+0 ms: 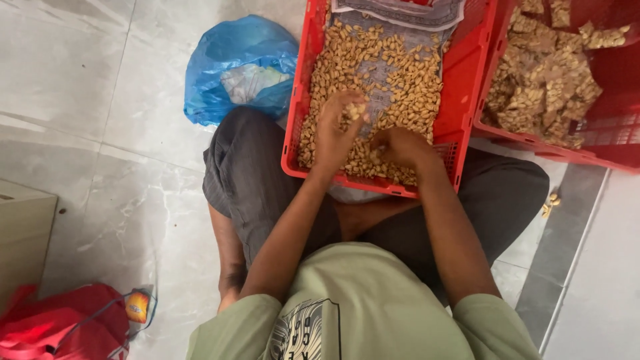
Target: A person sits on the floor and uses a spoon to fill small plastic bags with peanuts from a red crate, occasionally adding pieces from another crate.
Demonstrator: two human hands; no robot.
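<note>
We see left hand (335, 131) pinching a few peanuts (380, 73) in the near red crate (460, 80); right hand (400, 148) curled into them, probably gripping some. Brittle crate (600, 143) far right.

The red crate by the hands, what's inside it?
The red crate holds a heap of pale nuts. Both hands, left and right, dig in. Its bottom is mostly covered.

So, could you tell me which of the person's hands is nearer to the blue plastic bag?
Left. The left hand is in the red crate, just right of the blue plastic bag; the right hand lies further right.
</note>
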